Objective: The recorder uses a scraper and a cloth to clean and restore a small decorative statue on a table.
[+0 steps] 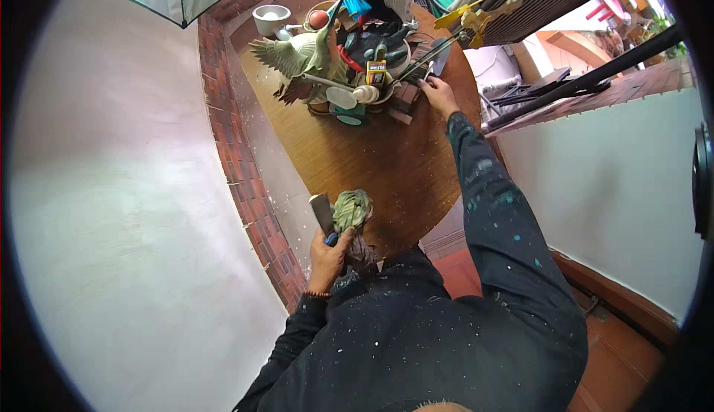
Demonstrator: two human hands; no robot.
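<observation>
The person's left hand (326,265) is gripping 1 flat-ended tool (322,211) and 1 crumpled greenish rag (352,208) by the near left edge of the wooden table (387,170). The right hand (442,98) is reaching toward brown blocks (404,104) at the far end; the view is not showing whether it is gripping anything. 1 winged bird figure (296,57) is standing left of the blocks.
</observation>
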